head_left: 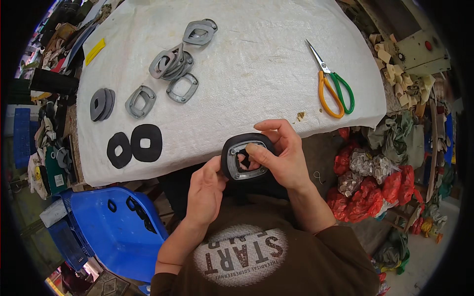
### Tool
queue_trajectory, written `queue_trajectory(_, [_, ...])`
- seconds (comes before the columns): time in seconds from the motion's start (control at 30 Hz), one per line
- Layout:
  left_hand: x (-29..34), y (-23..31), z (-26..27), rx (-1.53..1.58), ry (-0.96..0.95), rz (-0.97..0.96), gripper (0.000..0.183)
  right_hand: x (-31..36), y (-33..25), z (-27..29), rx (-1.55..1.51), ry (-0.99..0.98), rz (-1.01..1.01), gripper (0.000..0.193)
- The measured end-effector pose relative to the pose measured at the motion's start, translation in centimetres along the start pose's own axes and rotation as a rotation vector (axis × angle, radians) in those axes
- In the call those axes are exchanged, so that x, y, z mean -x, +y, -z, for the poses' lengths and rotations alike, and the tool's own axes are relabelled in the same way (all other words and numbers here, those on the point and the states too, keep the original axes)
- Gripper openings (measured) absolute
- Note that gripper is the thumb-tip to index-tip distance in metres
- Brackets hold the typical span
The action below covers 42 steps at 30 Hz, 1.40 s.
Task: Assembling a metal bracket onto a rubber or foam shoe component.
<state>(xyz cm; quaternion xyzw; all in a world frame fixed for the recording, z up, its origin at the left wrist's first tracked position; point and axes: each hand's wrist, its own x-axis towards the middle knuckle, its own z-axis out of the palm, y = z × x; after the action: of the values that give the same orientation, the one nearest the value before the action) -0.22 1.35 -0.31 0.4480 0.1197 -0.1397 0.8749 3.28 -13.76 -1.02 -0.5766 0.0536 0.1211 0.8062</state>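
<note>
Just off the table's near edge I hold a rounded-square grey metal frame (237,174) with a black, soft-looking cover (227,150) around its rim. My left hand (203,193) grips it by the left side, fingers bent. Across its right side my right hand (284,155) is closed, thumb over the inner edge and some fingers showing through the opening. Two black pads with square holes, a left pad (118,150) and a right pad (146,143), lie on the table's near left. Beyond them are a loose grey frame (134,106), another frame (173,93) and a heap of frames (170,64).
White woven sheeting (256,64) covers the table. Scissors (324,76) with orange and green handles lie at right, a stack of grey pads (101,104) at left. A blue bin (118,241) with several black pieces stands lower left; red plastic bags (363,200) sit at right.
</note>
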Motion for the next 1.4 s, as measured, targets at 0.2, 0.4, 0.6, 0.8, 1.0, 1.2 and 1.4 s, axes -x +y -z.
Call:
queue_trajectory(0.2, [-0.3,0.7,0.5,-0.092,-0.097,0.091,0.021,0.1,-0.1,-0.1,0.036,-0.061,-0.02,0.035])
queue_trajectory(0.4, [-0.3,0.2,0.0,0.05,-0.079,0.086,0.016,-0.6,0.1,-0.1,-0.008,-0.069,-0.042,0.037])
queue_trajectory(0.6, [-0.4,0.5,-0.3,-0.016,0.024,0.065,0.018,-1.0,0.2,-0.1,-0.018,-0.093,-0.006,0.038])
queue_trajectory(0.8, [-0.8,0.7,0.7,-0.216,0.177,-0.001,0.019,-1.2,-0.8,3.0,0.466,0.112,0.26,0.027])
queue_trajectory(1.0, [-0.9,1.7,1.6,-0.29,0.176,-0.065,0.018,-3.0,-3.4,14.2,1.744,0.644,0.452,0.034])
queue_trajectory(1.2, [-0.9,2.0,2.1,-0.362,0.178,-0.112,0.016,-4.0,-5.2,13.3,1.671,0.496,0.286,0.04])
queue_trajectory(1.4, [-0.9,3.1,2.5,-0.441,0.18,-0.126,0.016,-3.1,-3.5,12.5,1.311,0.463,0.599,0.05])
